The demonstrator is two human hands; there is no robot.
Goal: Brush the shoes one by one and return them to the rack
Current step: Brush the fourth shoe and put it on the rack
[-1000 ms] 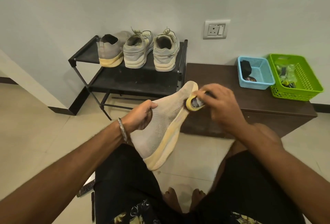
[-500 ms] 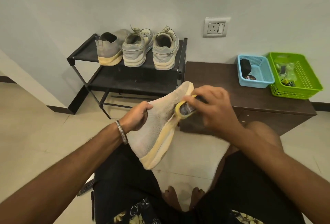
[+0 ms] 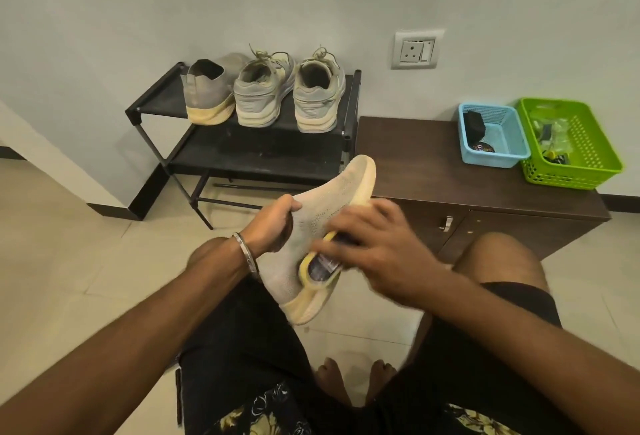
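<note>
The right hand grips a yellow brush against the side of a pale shoe, which the left hand clutches at mid-length, toe pointing up toward the rack beyond.

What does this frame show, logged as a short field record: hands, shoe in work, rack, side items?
left hand: left hand grips the knit shoe
right hand: right hand holds the yellow brush against that shoe's side
rack: black shoe rack, three shoes on top shelf: matching knit shoe, two laced sneakers
cabinet: brown cabinet bears a blue basket and a green basket
</note>
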